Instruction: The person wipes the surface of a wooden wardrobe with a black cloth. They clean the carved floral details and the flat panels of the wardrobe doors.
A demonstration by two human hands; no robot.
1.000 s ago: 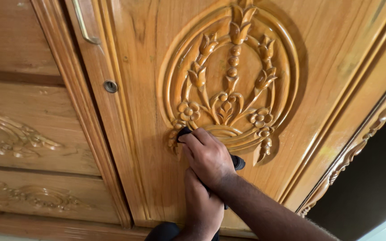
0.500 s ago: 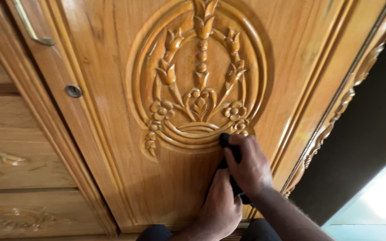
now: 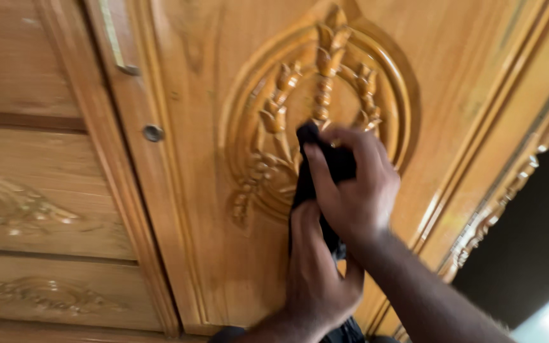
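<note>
**Q:** Hands, quick. What's each doing?

**A:** My right hand [image 3: 354,184] is closed on a black cloth [image 3: 332,162], pressing it flat against the carved oval [image 3: 249,127] on the wooden door [image 3: 185,209]. My left hand [image 3: 316,267] sits just below, fingers wrapped round the hanging tail of the same cloth. Both gripping it.

**Q:** Where's the cloth relative to the hands and the door?

**A:** Between my right palm and the carving, at the middle of the oval, a bit toward its lower right. Its long axis runs up and down: top edge pokes out above my right fingertips, the rest trails straight down into my left hand. Right hand is nearer the carving; left is nearer the door's bottom edge.

**Q:** Anything else around?

**A:** Round metal lock [image 3: 153,133] near the door's left edge, metal handle [image 3: 117,44] above it toward the top left corner, well apart from my hands. Carved drawer panels [image 3: 27,203] off to the left.

**Q:** Hidden or unclear?

**A:** Frame is motion-blurred, carving detail soft. My hands cover the oval's lower right and centre. Most of the cloth is hidden under my palm. Handle top is cut off. Dark shape at the bottom edge under my wrists, can't tell what.
</note>
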